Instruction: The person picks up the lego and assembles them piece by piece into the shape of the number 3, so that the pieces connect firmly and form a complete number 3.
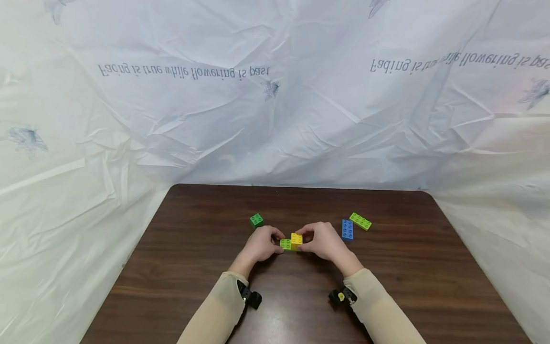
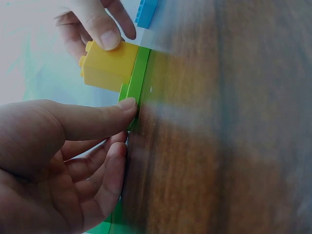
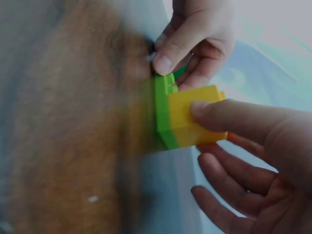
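A flat light green building brick lies on the table in front of the person. On its right half sits a yellow building brick, flush against the green studs in the right wrist view. My left hand pinches the green brick's left end between thumb and fingers. The right hand grips the yellow brick, its thumb on the near side and the fingers partly hidden behind. In the left wrist view the yellow brick stands at the far end of the green one.
A dark green brick lies just beyond the left hand. To the right of the right hand are a blue brick and another flat light green brick. The dark wooden table ends at a white plastic sheet.
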A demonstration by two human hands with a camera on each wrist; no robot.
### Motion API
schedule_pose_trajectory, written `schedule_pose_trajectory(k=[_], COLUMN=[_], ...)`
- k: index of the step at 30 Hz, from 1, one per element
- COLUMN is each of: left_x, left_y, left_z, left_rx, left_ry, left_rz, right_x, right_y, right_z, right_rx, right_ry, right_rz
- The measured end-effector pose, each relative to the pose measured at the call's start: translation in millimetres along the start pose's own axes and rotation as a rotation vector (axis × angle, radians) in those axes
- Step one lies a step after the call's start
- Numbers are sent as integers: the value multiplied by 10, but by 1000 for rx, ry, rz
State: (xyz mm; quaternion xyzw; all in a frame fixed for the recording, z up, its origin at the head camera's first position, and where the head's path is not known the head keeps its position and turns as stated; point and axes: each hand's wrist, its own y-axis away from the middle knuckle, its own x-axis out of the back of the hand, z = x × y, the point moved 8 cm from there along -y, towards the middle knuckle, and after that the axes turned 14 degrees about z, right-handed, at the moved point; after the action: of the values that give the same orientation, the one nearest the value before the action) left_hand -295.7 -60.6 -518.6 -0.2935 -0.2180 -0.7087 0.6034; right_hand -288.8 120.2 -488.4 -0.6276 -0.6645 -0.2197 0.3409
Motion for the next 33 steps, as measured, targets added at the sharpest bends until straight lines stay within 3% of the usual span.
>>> schedule_pose_trajectory(k=[5,13,33], left_x=[4,26,-5], left_y=[8,0,-2], left_z=[-12,7,17], left_rx=[-1,-14,-9], left_ry=[-1,2,6], left_rz=[-1,4,-5], right_x=[-41,-49,-70], right_y=[18,-7,21], right_z=[133,161,250], right_rx=[-44,-30,-56], right_ry=[-71,-120,-155], right_rz=[3,6,14])
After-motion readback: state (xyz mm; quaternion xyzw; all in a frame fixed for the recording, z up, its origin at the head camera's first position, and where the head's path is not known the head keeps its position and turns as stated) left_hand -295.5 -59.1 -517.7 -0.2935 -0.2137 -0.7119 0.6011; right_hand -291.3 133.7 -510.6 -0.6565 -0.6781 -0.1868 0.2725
